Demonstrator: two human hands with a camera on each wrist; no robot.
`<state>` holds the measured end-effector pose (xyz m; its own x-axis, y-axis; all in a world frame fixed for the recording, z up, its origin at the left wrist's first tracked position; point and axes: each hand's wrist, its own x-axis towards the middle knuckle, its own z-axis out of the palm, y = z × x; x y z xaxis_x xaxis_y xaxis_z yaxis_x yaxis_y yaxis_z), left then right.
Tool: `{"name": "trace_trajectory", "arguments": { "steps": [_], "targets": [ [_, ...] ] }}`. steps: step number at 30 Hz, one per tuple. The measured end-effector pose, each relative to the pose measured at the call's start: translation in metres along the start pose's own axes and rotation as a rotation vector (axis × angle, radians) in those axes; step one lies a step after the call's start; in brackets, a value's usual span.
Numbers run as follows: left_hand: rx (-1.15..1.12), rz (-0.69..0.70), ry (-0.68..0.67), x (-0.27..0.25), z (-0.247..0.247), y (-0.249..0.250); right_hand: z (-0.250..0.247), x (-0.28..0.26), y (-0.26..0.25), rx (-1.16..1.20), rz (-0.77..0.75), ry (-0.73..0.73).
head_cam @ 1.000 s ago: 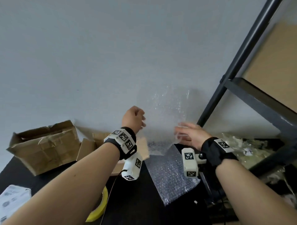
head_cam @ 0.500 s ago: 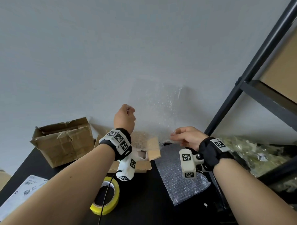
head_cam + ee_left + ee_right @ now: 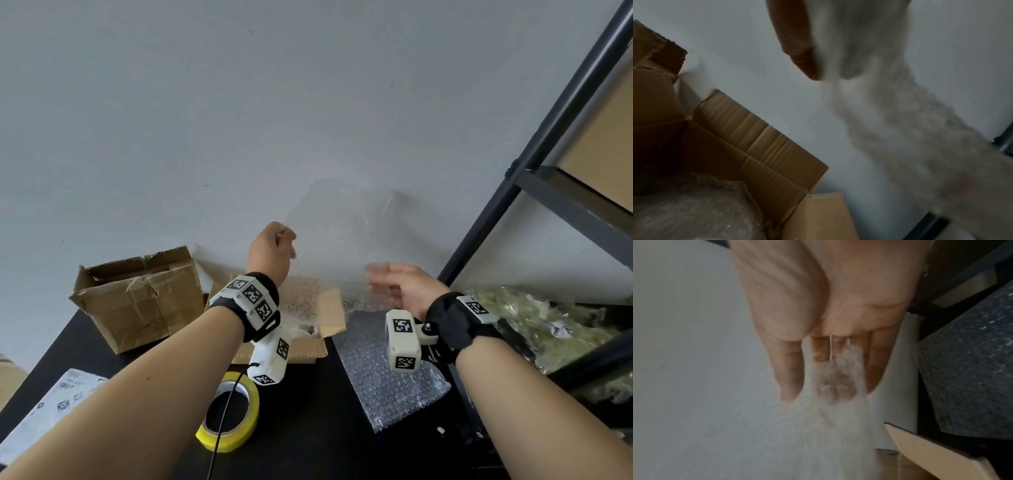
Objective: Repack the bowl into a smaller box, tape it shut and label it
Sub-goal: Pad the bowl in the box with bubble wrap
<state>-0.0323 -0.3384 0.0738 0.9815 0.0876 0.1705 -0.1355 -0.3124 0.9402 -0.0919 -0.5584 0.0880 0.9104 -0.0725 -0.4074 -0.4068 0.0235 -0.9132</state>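
A clear bubble wrap sheet [image 3: 342, 240] hangs upright in front of the wall, above the small open cardboard box [image 3: 284, 353]. My left hand [image 3: 277, 245] pinches its upper left part with curled fingers; the left wrist view shows the thumb [image 3: 797, 48] against the blurred sheet [image 3: 890, 129]. Lower to the right, my right hand [image 3: 387, 284] has straight fingers [image 3: 791, 369] lying against the sheet [image 3: 777, 434]. Inside the small box [image 3: 777, 162] lies a bubble-wrapped bundle [image 3: 694, 211]; what it contains is hidden.
A bigger worn cardboard box [image 3: 137, 301] stands at the back left. A yellow tape roll [image 3: 229, 411] and a printed label sheet [image 3: 51, 411] lie near me on the black table. Another bubble wrap piece [image 3: 387, 377] lies flat at right, beside a black metal shelf [image 3: 513, 205] holding plastic bags [image 3: 534, 322].
My left hand has kept its pinch on the sheet. My right hand has gone from pinching the sheet's edge to straight fingers. The head view has tilted down, showing more table.
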Motion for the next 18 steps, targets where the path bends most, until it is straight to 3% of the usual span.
{"name": "trace_trajectory", "arguments": {
  "steps": [8, 13, 18],
  "targets": [
    [-0.103, -0.122, -0.179, -0.002, -0.011, -0.001, -0.007, 0.009, 0.002, 0.058, -0.143, 0.211],
    [-0.29, -0.244, -0.294, -0.004, -0.016, 0.002, -0.009, 0.009, 0.008, 0.132, -0.093, 0.253],
    [-0.269, -0.24, -0.332, -0.008, -0.017, 0.004, -0.01, 0.015, 0.01, 0.203, -0.035, 0.312]
  ]
}}
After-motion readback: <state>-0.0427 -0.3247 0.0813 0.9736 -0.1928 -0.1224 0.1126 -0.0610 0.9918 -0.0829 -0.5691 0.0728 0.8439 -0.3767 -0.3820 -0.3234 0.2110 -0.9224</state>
